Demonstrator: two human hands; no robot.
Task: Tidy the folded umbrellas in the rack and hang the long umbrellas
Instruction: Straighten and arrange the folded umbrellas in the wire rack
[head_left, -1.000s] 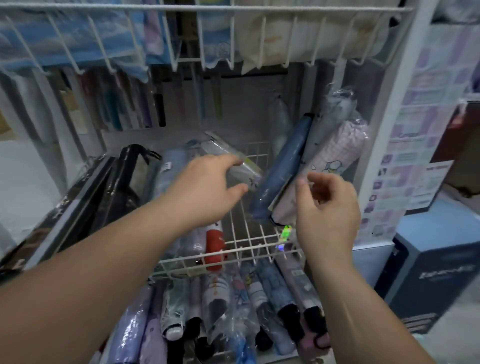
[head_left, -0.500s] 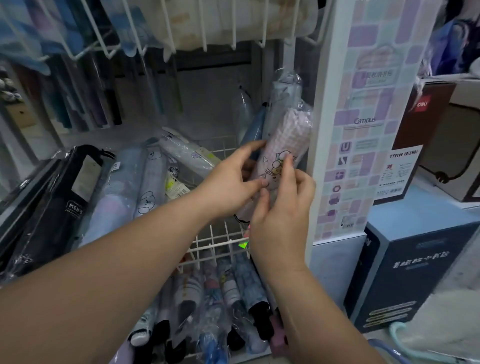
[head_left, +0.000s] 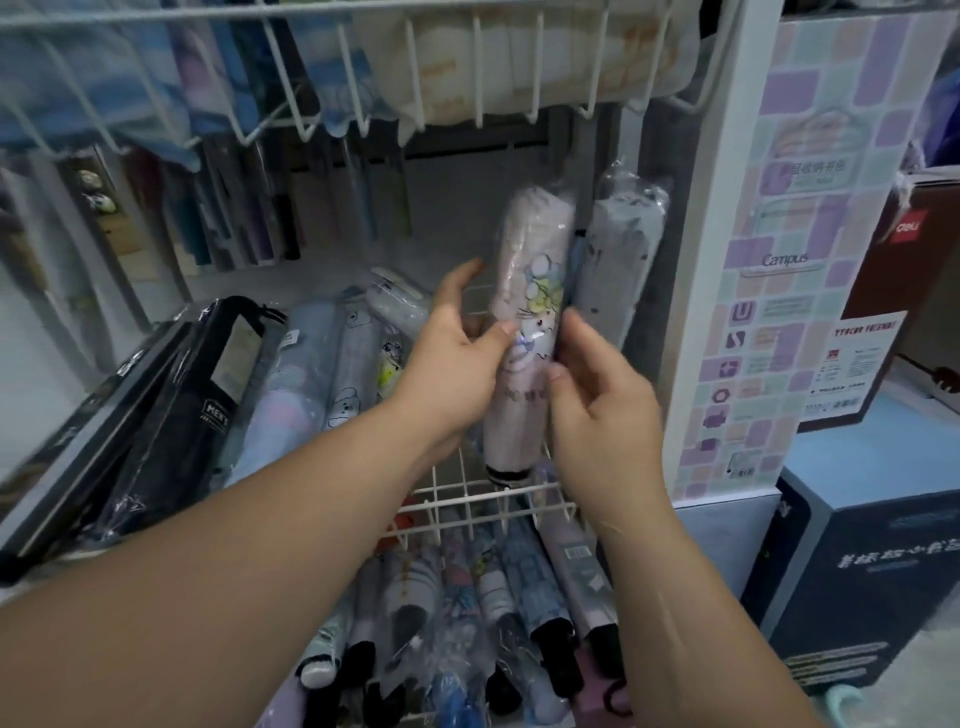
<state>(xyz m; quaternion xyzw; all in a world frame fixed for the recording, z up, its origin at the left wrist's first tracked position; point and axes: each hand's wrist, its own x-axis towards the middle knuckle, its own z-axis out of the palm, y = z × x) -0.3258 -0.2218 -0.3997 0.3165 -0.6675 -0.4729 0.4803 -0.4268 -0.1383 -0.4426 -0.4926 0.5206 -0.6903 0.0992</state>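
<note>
wire rack (head_left: 470, 501): folded-umbrella tidying step.
left grip (head_left: 457, 358) and right grip (head_left: 597, 410) clasp upright pink umbrella (head_left: 530, 249); next, stand it beside grey umbrella (head_left: 618, 260).

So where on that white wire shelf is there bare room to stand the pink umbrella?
The bare patch of the white wire shelf lies under the pink plastic-wrapped folded umbrella held by the left hand and right hand, between the pale bear-print umbrellas and the grey wrapped umbrella. Further left is packed; the folded umbrellas on the tier below are crowded too.
</note>
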